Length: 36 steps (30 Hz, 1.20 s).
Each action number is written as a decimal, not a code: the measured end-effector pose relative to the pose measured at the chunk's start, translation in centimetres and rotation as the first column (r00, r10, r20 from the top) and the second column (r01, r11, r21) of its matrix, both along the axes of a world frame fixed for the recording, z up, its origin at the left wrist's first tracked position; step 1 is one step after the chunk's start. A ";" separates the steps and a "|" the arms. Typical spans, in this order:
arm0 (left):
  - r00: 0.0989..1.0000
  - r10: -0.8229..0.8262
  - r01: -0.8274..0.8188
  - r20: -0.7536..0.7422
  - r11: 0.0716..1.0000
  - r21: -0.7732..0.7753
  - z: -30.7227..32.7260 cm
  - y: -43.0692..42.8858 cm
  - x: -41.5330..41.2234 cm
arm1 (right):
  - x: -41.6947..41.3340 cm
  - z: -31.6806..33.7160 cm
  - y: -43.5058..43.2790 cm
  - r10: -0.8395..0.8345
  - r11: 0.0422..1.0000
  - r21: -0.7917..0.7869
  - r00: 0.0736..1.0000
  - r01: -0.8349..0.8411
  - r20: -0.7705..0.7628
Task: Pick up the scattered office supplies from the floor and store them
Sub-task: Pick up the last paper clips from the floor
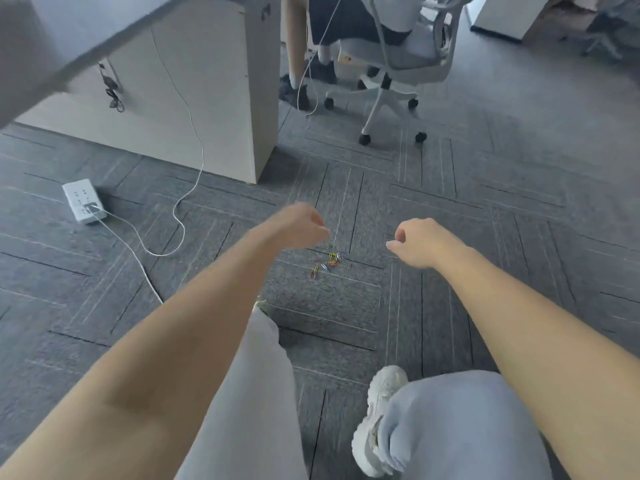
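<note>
Small loose scatter of thin wire paper clips [329,263], yellow, orange, blue and striped, on grey carpet [485,220] just below and between both hands. Left hand [298,226] with fingertips bunched, anything pinched impossible to tell. Right hand [419,242] loosely curled, nothing seen inside.

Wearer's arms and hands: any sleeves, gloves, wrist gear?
Both forearms bare to the frame edge, no sleeves in view. The left hand and right hand are ungloved; no watch, band or ring visible. Light grey trousers, white chunky sneaker.
</note>
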State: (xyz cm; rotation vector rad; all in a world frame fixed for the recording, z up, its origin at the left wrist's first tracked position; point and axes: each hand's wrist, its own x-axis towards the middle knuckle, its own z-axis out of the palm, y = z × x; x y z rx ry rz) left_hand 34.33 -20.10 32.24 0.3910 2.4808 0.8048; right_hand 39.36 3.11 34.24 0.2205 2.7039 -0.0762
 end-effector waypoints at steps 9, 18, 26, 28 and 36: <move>0.984 0.009 0.039 0.176 0.962 -0.271 -21.2 5.5 -13.5 | -13.0 -21.5 4.4 -0.097 0.971 -0.217 0.995 0.100 0.024; 0.933 -0.019 0.188 0.360 0.878 -0.441 -42.7 9.4 -22.2 | -23.3 -42.6 9.0 -0.214 0.952 -0.182 0.961 0.245 0.177; 0.914 0.138 0.100 0.381 0.834 -0.543 -51.5 12.5 -23.3 | -26.4 -52.5 10.9 -0.434 0.841 -0.156 0.818 0.518 0.376; 0.914 0.164 0.078 0.371 0.827 -0.557 -52.1 12.9 -23.1 | -26.7 -53.7 10.8 -0.476 0.815 -0.157 0.799 0.558 0.369; 0.882 0.256 -0.115 0.396 0.931 -0.346 -52.9 12.7 -22.0 | -24.8 -54.9 11.8 -0.537 0.618 -0.479 0.780 0.624 0.322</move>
